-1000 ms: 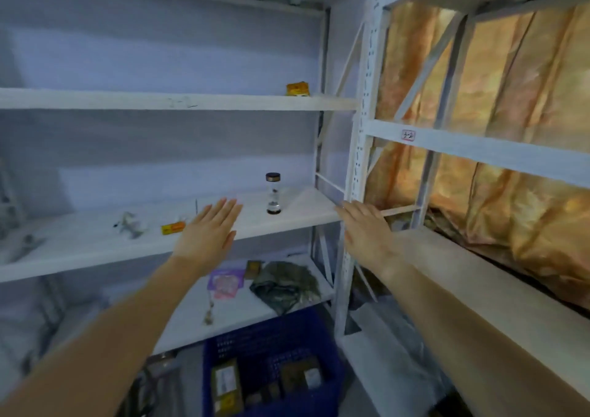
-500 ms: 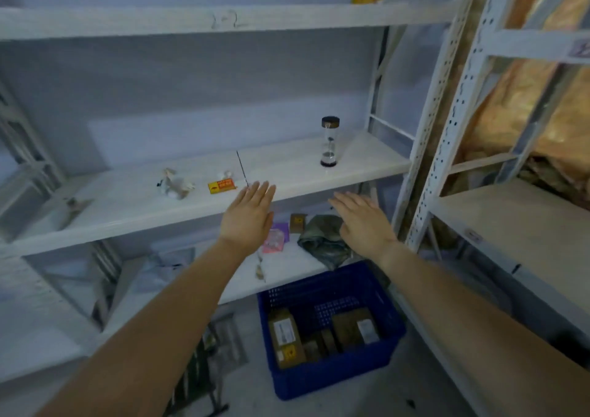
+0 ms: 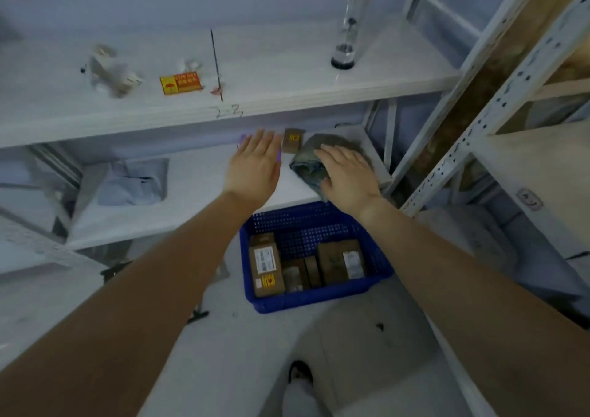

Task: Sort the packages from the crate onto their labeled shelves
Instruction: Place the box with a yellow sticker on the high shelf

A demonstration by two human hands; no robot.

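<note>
**Hovering empty-handed above the crate**

Both hands are hanging flat with fingers straight, gripping nothing. The left hand and right hand are floating over the lower shelf near its front edge. The right one is covering part of a grey-green bundle, and I cannot tell whether it is touching it. The blue crate is sitting on the floor below, nearer the person than either hand. A tall brown package is lying along its left wall, long axis running near wall to far, roughly under the left hand. A white-labelled package is lying toward the right wall, nearer the right hand.
</note>
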